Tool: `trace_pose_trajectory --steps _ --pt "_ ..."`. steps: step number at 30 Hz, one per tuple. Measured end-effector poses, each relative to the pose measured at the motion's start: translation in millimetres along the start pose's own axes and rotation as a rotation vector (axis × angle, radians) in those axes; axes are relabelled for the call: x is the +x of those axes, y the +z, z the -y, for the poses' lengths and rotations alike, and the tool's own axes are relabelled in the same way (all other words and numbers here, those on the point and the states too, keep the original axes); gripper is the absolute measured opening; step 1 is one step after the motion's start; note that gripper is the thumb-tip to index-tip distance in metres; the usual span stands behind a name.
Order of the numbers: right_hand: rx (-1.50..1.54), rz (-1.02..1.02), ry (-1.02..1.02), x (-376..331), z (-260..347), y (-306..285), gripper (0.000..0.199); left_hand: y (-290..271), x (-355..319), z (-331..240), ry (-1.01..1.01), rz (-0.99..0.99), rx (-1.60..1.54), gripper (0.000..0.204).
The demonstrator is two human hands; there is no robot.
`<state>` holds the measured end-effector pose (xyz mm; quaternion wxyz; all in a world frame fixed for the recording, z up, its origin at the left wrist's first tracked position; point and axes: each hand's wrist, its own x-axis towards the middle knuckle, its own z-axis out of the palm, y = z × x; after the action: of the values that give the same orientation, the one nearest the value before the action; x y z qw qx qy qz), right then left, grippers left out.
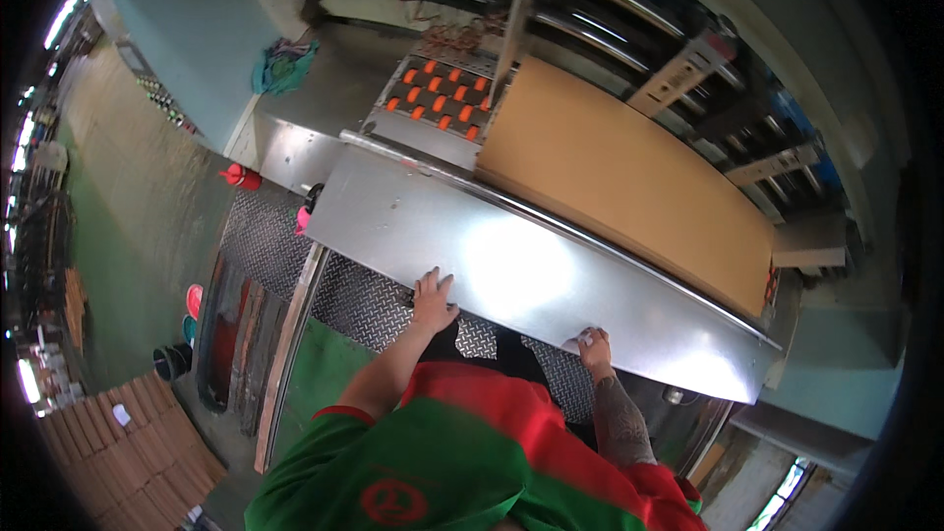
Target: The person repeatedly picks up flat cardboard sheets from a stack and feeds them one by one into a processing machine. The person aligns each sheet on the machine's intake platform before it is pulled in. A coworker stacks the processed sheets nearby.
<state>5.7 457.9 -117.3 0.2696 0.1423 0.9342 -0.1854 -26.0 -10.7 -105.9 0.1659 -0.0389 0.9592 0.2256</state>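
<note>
My left hand (433,303) rests on the near edge of a long, shiny metal shelf (413,226), fingers spread and holding nothing. At the same edge, farther right, my right hand (595,347) is closed with its fingers curled. A small pale patch shows beside its fingertips, too small to name. Beyond the shelf's raised far rim lies a flat stack of brown cardboard sheets (619,172), apart from both hands.
Orange rollers (438,96) sit left of the cardboard, with dark machine bars behind. Underfoot is a diamond-plate step (359,305). A wood-edged rail (285,364), a dark bucket (172,362) and stacked brown cardboard (133,442) are at the left. A green cloth (283,67) hangs on the machine.
</note>
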Motion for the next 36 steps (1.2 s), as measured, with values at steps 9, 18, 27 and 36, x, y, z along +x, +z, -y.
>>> trace_pose_trajectory --steps 9,18,27,36 --pt "0.015 -0.086 0.007 -56.5 147.6 59.8 0.068 -4.6 -14.5 42.9 0.265 -0.018 -0.060 0.074" --pt "-0.018 0.337 -0.448 -109.8 196.0 82.9 0.057 5.6 -13.4 42.9 0.304 0.008 0.026 0.082" --pt "0.810 -0.491 0.441 -232.5 36.1 160.2 0.045 -13.1 37.9 35.8 0.352 0.397 0.308 0.077" --pt "0.904 -0.123 1.282 -447.5 5.1 378.6 0.037 -18.8 -9.8 71.6 0.503 0.100 0.319 0.058"
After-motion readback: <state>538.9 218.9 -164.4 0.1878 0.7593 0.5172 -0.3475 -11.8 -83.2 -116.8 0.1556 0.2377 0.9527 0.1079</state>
